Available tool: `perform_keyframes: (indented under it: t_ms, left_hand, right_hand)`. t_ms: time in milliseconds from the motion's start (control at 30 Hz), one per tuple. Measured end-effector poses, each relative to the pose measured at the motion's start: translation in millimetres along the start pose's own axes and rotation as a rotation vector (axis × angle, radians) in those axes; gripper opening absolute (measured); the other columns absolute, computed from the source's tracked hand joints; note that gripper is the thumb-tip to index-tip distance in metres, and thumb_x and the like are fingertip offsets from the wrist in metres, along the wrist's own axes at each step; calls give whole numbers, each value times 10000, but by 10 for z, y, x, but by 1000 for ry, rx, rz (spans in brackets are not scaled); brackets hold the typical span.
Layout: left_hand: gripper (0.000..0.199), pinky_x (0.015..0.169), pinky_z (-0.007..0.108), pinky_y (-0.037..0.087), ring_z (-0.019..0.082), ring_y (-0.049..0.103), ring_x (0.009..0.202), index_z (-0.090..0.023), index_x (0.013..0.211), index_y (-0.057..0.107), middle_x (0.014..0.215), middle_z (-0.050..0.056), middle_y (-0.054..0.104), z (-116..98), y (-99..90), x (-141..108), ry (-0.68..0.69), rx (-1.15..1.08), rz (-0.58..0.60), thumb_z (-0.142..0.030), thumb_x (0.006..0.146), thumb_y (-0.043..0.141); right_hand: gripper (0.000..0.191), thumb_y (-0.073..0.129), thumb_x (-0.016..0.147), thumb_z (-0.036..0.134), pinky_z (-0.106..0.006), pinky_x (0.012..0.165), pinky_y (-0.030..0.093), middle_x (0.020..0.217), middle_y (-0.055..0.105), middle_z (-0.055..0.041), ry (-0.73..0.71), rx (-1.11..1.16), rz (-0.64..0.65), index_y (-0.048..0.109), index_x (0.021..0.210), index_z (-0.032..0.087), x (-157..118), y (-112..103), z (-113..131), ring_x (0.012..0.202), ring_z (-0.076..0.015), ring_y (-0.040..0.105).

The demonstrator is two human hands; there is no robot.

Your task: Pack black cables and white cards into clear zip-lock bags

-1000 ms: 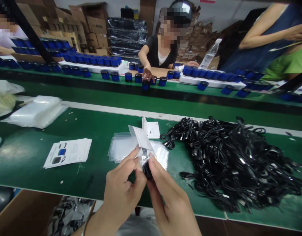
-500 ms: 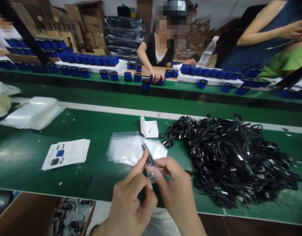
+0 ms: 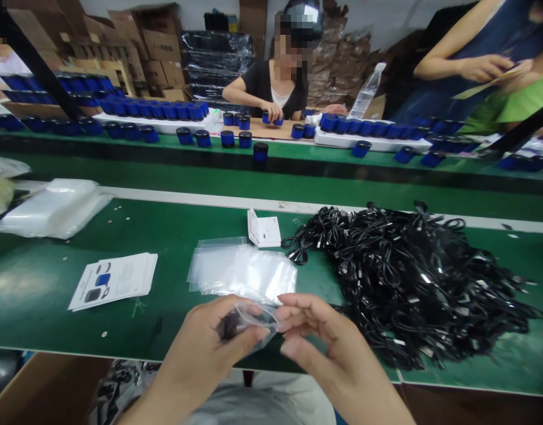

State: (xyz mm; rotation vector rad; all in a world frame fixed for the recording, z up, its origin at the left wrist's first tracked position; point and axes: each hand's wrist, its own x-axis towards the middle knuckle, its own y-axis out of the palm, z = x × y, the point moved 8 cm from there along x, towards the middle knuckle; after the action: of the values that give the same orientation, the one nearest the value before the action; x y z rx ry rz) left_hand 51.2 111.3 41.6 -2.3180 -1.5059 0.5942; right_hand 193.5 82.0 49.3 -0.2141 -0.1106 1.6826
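Note:
My left hand (image 3: 213,339) is closed round a small clear plastic bag (image 3: 260,321) with something dark inside, near the table's front edge. At the bag's right edge is my right hand (image 3: 327,348), fingers curled and thumb apart; it touches or nearly touches the plastic. Just beyond my hands lie flat clear bags (image 3: 236,268) in a loose stack. A folded white leaflet (image 3: 267,231) stands behind them. Printed cards (image 3: 114,280) are stacked to the left. A large heap of black cables (image 3: 399,277) covers the table on the right.
A packet of plastic bags (image 3: 54,206) lies at the far left. Below the front edge is a carton (image 3: 54,383) holding bagged dark items. Across the green table (image 3: 174,171), a person (image 3: 274,88) handles blue jars (image 3: 227,139); a water bottle (image 3: 368,91) stands nearby.
The bag has turned and now sits in my left hand; my right hand has loosened its pinch and shifted right. The person opposite has drawn two blue jars back from the edge.

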Motion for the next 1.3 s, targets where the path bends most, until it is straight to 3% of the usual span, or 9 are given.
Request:
perform_keyframes:
  t_ms: [100,200,333,500,733,933,1300]
  left_hand:
    - [143,614,215,470,132,601,654,-248,873,655,741,-38,673,68,29,-14,-10,-86,-1,-359,784,642]
    - [232,581,205,448,128,559,655,-255,983,605,751,-34,635,137,24,-21,-29,-245,-11,-421,820,596]
    - [202,563,178,420,106,514,640,-229,839,623,746,-29,586,176,-49,-4,-12,-333,-63,-408,871,536]
    - [169,570,160,424,102,520,668,-227,781,647,770,-22,573,137,-33,12,56,-308,-27,-337,872,557]
    - [160,577,143,451,99,567,665,-227,746,646,745,-23,599,58,-98,18,141,-209,-152,-276,869,556]
    - [165,588,186,450,111,574,640,-211,758,678,720,-11,614,-16,-13,36,142,-89,-1,-267,861,561]
    - [204,599,208,454,139,629,661,-223,731,707,699,-5,655,-21,-13,5,138,-2,15,-243,852,544]
  right_hand:
    - [59,603,826,236,-238,655,462,771,664,-1,-18,-35,-13,644,851,203,3,32,-43,706,-140,606]
    - [160,556,858,250,-229,597,414,669,608,15,-61,-72,-79,637,731,197,22,-12,-13,632,-126,547]
    - [191,561,850,276,-229,573,390,634,562,20,-36,-64,-80,608,687,187,35,-53,2,605,-123,506]
    - [199,546,859,263,-234,594,387,660,566,13,-52,-96,-53,598,682,189,12,-58,38,634,-128,516]
    - [222,514,874,248,-237,578,385,655,585,5,-94,-180,-125,588,674,183,4,-126,46,620,-133,541]
    - [150,532,856,191,-233,611,406,686,596,4,-123,-227,8,619,734,187,63,11,80,656,-135,558]
    - [163,598,839,187,-222,564,417,651,627,2,-117,-189,-56,681,698,185,37,132,-2,616,-132,589]
